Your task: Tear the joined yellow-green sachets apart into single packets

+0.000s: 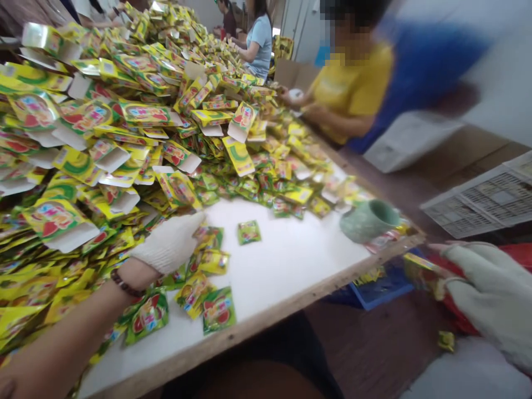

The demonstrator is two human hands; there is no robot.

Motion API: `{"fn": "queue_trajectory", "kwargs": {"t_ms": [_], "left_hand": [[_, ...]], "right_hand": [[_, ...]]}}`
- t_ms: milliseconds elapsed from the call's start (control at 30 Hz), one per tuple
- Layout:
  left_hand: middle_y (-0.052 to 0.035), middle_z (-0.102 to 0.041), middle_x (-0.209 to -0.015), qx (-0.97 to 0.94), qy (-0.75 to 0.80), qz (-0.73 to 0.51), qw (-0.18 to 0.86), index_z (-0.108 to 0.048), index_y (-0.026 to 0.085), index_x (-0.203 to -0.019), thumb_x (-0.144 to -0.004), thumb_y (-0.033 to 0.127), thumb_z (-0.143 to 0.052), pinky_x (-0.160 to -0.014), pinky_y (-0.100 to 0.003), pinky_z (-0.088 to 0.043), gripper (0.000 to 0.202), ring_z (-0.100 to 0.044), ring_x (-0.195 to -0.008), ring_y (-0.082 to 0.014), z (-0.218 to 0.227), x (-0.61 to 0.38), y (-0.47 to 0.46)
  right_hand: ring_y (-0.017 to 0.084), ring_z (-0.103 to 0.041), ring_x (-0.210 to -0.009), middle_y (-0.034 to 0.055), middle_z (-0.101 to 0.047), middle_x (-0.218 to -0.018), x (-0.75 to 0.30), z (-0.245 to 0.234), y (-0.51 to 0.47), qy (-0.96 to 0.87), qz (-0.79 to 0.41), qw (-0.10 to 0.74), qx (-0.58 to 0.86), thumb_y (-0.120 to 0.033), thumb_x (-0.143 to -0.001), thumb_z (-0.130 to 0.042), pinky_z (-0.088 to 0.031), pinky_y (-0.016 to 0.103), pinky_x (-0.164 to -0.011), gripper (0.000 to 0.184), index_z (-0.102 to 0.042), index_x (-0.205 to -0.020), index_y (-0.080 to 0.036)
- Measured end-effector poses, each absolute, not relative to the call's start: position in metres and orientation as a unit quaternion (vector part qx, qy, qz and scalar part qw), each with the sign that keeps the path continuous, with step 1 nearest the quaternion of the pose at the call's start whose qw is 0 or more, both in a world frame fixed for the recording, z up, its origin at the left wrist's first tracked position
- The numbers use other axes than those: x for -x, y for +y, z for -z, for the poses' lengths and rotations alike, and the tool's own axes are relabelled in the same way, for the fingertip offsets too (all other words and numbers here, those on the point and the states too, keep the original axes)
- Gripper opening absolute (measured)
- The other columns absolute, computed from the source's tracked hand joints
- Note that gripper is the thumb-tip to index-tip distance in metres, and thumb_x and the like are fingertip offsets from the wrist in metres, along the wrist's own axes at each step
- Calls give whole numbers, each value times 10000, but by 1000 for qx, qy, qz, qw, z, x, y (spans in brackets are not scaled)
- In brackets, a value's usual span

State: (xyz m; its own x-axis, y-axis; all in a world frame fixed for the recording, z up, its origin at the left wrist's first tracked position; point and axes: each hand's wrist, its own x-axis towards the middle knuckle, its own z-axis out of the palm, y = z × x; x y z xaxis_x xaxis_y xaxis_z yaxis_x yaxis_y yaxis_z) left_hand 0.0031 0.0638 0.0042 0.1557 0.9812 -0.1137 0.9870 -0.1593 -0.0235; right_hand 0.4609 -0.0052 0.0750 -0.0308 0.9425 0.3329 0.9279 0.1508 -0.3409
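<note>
My left hand [172, 244], in a white knit glove with a beaded bracelet at the wrist, reaches over the left part of the table among small candy packets [213, 260]. Its fingers are blurred and turned away, so what they grip, if anything, does not show. Off the table's right edge, my gloved right hand [486, 288] pinches a small yellow candy box [421, 269] at its near end. Green packets with watermelon pictures [219, 310] lie near the table's front edge. One packet [249, 232] sits alone on the white tabletop [274, 271].
A large heap of open yellow boxes [145, 113] covers the left and back. On the right corner lies a green roll [368, 220]. Below are a blue crate [382, 291] and a fallen packet [446, 341]. A co-worker in yellow [349, 94] works across the right edge.
</note>
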Motion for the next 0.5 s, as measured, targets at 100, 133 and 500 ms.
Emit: {"fn": "queue_trajectory", "kwargs": {"t_ms": [100, 133, 500], "left_hand": [[-108, -682, -1020, -749, 662, 40, 10, -583, 186, -1151, -846, 300, -450, -767, -328, -454, 352, -636, -926, -262, -8, -2, 59], [-99, -681, -972, -748, 662, 31, 4, -617, 184, -1067, -839, 299, -459, -762, -326, -450, 300, -632, -900, -256, -12, -2, 56], [-35, -695, -833, -699, 657, -278, 49, -676, 222, -717, -832, 245, -508, -776, -323, -476, 205, -624, -827, -205, -24, 14, 17]], "right_hand": [[302, -607, -959, 87, -647, -987, -419, -62, 8, -744, -44, 272, 609, -232, -801, -534, -452, 465, -866, 213, -625, -974, -316], [283, -606, -989, 90, -638, -1043, -397, -53, 15, -765, -76, 292, 569, -215, -824, -521, -466, 431, -865, 225, -610, -1016, -293], [183, -565, -858, 64, -618, -930, -215, 18, 117, -888, -202, 113, 398, -9, -701, -562, -425, 268, -749, 296, -641, -928, -181]]}}
